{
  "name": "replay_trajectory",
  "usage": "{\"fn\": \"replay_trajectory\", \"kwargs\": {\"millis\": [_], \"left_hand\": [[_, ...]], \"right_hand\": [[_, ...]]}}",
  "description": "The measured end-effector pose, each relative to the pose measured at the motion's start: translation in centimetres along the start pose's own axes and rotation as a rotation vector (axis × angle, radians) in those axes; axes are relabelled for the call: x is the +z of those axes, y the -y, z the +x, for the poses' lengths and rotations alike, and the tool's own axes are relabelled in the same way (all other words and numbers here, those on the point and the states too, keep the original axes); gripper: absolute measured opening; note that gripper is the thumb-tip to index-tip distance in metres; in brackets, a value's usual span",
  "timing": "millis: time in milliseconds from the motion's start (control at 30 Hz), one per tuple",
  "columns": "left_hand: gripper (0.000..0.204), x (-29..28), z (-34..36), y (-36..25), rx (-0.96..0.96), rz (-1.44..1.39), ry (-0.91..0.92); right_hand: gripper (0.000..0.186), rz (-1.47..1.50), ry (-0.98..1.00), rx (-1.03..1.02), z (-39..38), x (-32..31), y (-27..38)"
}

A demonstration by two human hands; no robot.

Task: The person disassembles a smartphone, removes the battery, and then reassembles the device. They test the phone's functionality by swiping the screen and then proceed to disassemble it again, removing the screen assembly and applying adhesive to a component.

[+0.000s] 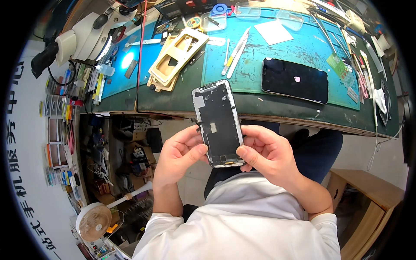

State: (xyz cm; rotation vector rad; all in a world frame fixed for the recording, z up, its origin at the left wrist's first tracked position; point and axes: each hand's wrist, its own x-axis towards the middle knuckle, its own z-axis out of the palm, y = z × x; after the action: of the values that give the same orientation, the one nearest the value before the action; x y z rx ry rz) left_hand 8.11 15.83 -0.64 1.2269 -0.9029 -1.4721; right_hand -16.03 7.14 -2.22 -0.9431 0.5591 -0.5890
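Note:
A phone screen assembly (216, 121) is held upright over the bench's front edge, its black back with silver frame facing me and a dark flex cable at its left side. My left hand (182, 158) grips its lower left side, thumb at the edge. My right hand (264, 151) grips the lower right side, thumb on the frame. On the blue mat just beyond, a black phone (294, 80) lies face up with a pale logo lit on its display. Tweezers (236, 54) lie left of that phone, beside a stack of beige molds (177, 56).
A microscope (73, 39) stands at the back left. Plastic trays (247, 11), a white pad (273, 31) and several tools (364, 69) line the mat (225, 82). A fan (95, 221) is low left, a wooden cabinet (364, 195) low right.

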Motion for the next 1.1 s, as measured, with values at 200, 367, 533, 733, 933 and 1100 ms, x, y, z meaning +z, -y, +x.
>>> {"fn": "replay_trajectory", "kwargs": {"millis": [200, 367, 533, 733, 933, 1100], "left_hand": [[0.052, 0.0, 0.4, -0.3, -0.002, 0.003, -0.006], [0.053, -0.5, 0.3, 0.0, -0.011, 0.031, -0.016], [0.053, -0.2, 0.4, -0.1, -0.024, 0.027, -0.042], [0.052, -0.1, 0.5, -0.5, 0.005, 0.029, -0.010], [0.059, -0.1, 0.1, -0.7, -0.008, 0.044, -0.006], [0.061, -0.1, -0.1, -1.0, 0.007, 0.034, 0.018]], "right_hand": [[0.038, -0.031, -0.018, -0.031, 0.0, 0.1, -0.1], [0.037, -0.035, -0.010, -0.022, 0.3, 0.0, -0.3], [0.037, -0.038, -0.011, -0.026, 0.5, 0.0, -0.3], [0.034, -0.079, -0.024, -0.028, 0.7, -0.4, -0.6], [0.033, -0.104, -0.038, -0.011, 0.9, -0.4, -0.7], [0.033, -0.099, -0.028, -0.011, 1.1, -0.2, -1.0]]}}
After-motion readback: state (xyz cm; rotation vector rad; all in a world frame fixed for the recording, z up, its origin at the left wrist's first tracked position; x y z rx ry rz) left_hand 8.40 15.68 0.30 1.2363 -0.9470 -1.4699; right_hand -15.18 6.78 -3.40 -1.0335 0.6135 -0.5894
